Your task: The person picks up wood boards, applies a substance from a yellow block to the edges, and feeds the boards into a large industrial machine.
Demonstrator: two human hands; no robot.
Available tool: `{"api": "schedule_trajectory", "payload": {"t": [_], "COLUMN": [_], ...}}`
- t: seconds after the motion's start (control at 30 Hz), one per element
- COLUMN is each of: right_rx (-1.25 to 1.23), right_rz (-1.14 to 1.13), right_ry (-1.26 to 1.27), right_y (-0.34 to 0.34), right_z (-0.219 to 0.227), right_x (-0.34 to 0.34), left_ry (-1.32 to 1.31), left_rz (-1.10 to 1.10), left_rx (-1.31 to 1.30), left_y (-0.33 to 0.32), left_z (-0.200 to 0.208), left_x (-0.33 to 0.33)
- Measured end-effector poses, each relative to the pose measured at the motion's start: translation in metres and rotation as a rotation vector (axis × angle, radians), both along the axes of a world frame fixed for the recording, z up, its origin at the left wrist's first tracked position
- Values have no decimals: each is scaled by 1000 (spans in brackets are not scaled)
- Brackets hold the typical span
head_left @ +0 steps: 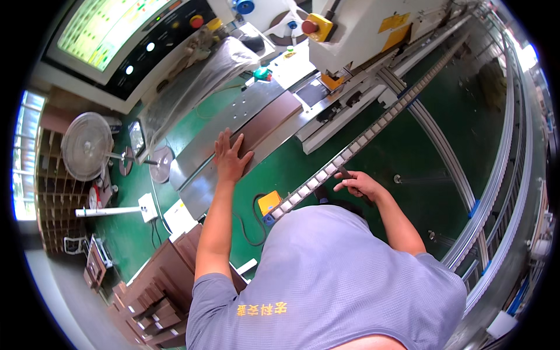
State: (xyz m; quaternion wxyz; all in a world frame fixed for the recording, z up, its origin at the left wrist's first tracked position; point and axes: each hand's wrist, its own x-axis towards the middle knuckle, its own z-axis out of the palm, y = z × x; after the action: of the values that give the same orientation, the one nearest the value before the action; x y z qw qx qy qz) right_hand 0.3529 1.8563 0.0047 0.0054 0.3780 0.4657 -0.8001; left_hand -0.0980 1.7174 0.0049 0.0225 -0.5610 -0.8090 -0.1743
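Observation:
My left hand lies with fingers spread on a brown panel, pressing near its closer end. The panel rests on a grey metal machine bed and points toward the white machine head. On the other side of a roller rail, close to my body, my right hand has its fingers curled around a dark narrow strip. One end of the strip sticks out past the fingers toward the rail; its exact kind cannot be made out.
A yellow box with a red button hangs on the machine head. A lit control screen stands at the upper left. Stacked brown panels are at the lower left. A yellow box sits at the rail's near end. Metal conveyor rails curve along the right.

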Motion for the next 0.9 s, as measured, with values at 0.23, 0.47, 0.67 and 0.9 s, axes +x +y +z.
{"api": "schedule_trajectory", "payload": {"t": [0.23, 0.47, 0.67, 0.9], "right_rx": [-81, -167, -192, -165], "right_rz": [-123, -272, -297, -217], "right_ry": [-89, -134, -150, -91], "right_y": [-1, 7, 21, 38], "right_z": [-20, -35, -33, -1], "right_x": [44, 75, 100, 102], "left_ry": [87, 64, -31, -88], "left_rz": [-9, -4, 20, -7], "left_rx": [6, -13, -23, 59], "left_y": [118, 212, 291, 323], "left_z": [-8, -12, -13, -12], "left_x": [52, 103, 144, 146]}}
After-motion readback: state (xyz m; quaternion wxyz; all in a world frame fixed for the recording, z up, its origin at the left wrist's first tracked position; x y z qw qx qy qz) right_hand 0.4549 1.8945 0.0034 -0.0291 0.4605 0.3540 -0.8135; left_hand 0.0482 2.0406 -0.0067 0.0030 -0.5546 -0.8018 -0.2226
